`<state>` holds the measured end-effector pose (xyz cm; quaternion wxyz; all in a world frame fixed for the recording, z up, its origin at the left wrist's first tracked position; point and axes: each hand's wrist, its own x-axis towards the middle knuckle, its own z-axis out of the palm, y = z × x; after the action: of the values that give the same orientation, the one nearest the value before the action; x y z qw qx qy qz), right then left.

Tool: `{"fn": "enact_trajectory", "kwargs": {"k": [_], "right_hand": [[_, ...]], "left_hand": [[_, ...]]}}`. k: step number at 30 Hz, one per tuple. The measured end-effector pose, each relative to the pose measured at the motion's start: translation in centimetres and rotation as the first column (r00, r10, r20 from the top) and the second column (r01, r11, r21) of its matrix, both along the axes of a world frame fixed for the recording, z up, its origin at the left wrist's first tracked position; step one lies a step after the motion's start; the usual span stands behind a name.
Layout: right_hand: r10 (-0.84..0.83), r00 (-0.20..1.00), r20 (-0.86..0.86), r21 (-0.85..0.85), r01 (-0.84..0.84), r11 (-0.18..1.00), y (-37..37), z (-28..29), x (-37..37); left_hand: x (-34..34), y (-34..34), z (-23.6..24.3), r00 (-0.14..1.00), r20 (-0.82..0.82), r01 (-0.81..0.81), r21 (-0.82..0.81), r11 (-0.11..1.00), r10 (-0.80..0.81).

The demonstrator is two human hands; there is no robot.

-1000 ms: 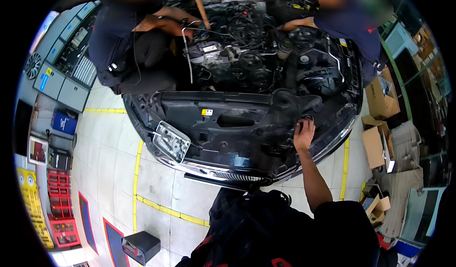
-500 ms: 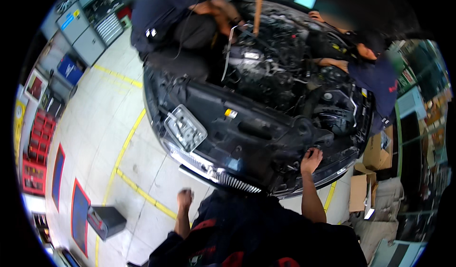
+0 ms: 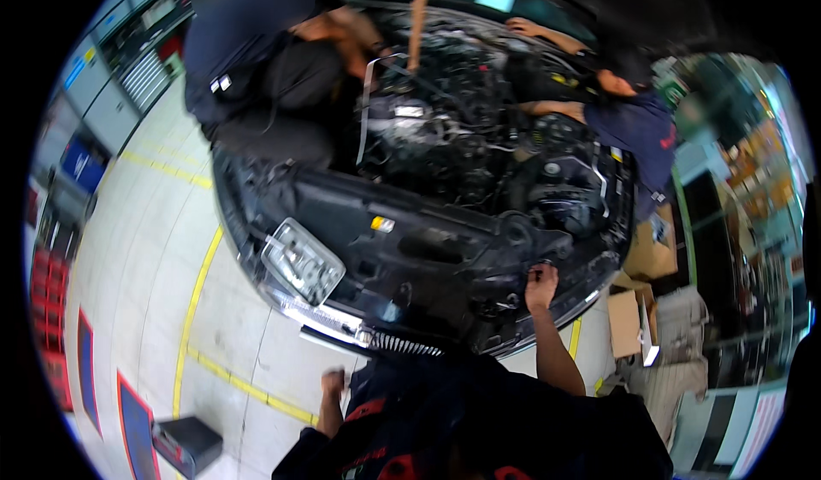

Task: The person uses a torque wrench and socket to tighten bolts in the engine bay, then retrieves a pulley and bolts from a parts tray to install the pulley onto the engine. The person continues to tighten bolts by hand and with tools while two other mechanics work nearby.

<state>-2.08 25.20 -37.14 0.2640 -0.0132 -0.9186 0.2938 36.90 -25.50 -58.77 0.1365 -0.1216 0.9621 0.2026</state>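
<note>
My right hand reaches over the front right of a dark car's engine bay. Its fingers are bent together at the black front panel; whatever they pinch, if anything, is too small and dark to make out. Off the front bumper, over the floor, my left hand is curled closed, and its palm is hidden. A clear-looking tray with metal parts lies on the left of the front panel, out of reach of both hands.
One person kneels on the car's left side, hands in the engine bay. Another person leans in from the right. A wooden pole stands in the bay. Cardboard boxes sit right, a dark grey case on the floor left.
The whole view has swung, so the car appears further left. My right hand has shifted slightly right along the front panel, its fingers drawn closer together. My left hand stays curled.
</note>
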Motion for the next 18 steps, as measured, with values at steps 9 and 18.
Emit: {"fn": "enact_trajectory", "kwargs": {"k": [9, 18], "right_hand": [[-0.066, 0.992, 0.105, -0.112, 0.078, 0.991, 2.5, 1.1, 1.0], [0.053, 0.947, 0.317, -0.284, 0.042, 0.958, 5.5, 2.5, 2.0]], "left_hand": [[3.7, 2.2, -0.4, 0.857, 0.492, -0.089, 0.433, 0.897, -0.152], [-5.4, 3.6, 6.5, 0.607, 0.635, -0.791, 0.539, 0.288, 0.478]]}}
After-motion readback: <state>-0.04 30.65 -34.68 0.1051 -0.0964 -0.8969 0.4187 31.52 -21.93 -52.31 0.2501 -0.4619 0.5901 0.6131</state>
